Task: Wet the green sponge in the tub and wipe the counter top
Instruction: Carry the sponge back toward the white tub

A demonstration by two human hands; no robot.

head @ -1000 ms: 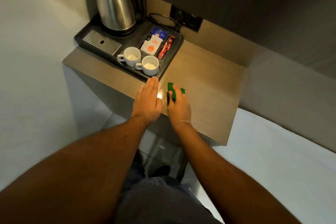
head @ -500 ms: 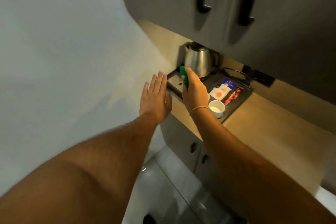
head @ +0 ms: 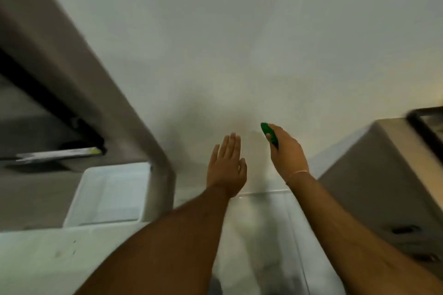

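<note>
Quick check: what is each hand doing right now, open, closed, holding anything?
Left hand: open, fingers straight, holding nothing.
Right hand: closed around the green sponge, in the air in front of the wall.

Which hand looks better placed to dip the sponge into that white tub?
The right hand, probably: it already grips the green sponge. The left hand is open and empty, though nearer the white tub at lower left, so the right would need to reach across.
</note>
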